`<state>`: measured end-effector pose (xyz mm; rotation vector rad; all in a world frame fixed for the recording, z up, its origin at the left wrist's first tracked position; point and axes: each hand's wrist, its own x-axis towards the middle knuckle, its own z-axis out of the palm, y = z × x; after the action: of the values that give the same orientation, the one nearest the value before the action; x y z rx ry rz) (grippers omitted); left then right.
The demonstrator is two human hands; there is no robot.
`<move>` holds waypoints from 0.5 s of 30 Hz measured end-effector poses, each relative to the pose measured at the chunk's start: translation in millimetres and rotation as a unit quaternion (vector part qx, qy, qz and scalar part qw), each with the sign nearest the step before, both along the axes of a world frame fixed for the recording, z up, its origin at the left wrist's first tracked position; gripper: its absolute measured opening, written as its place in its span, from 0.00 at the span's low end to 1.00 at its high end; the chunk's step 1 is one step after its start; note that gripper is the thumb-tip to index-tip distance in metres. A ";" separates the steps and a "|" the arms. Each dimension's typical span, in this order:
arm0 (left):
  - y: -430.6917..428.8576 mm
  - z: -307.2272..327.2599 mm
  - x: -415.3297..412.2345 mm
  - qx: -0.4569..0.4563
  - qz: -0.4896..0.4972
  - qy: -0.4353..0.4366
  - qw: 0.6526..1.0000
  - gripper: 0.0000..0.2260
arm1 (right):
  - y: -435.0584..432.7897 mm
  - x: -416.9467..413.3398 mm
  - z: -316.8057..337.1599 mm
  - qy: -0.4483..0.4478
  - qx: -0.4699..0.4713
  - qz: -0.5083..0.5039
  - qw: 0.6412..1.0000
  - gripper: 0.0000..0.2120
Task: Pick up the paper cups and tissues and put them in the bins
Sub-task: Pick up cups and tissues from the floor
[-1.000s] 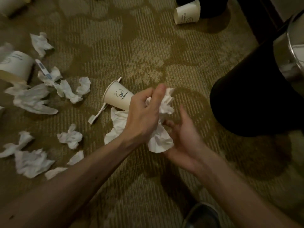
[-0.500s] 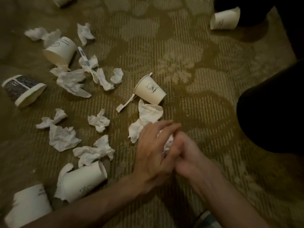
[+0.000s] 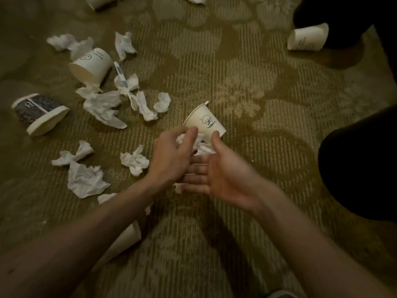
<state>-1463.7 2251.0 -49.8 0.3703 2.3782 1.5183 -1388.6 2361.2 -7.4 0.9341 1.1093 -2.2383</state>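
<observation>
Looking down at patterned carpet [image 3: 247, 87], scattered tissues [image 3: 101, 106] at left. My right hand [image 3: 223, 175] palm-up, fingers straight, relaxed. My left hand [image 3: 171, 158] overlapping it, fingers clamped on crumpled tissue [image 3: 181, 138], just beside tipped printed cup [image 3: 206, 123].
</observation>
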 end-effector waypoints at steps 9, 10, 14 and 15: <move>3.4 -23.5 -29.6 0.017 0.125 -0.219 0.968 0.12 | 52.1 -55.1 -32.8 0.110 0.622 0.115 0.767 0.18; 5.1 -25.8 -28.8 0.019 0.130 -0.232 0.964 0.12 | 51.8 -55.8 -38.7 0.121 0.619 0.149 0.761 0.22; 11.0 -32.6 -26.0 0.040 0.127 -0.259 0.957 0.11 | 44.0 -57.5 -54.3 0.154 0.581 0.208 0.772 0.29; 11.7 -32.6 -26.4 0.043 0.129 -0.260 0.956 0.11 | 42.5 -58.4 -54.8 0.157 0.581 0.213 0.770 0.29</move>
<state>-1490.0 2262.7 -82.4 -0.3077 1.9966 1.5872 -1447.0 2403.6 -62.2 0.5475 2.6548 -1.1761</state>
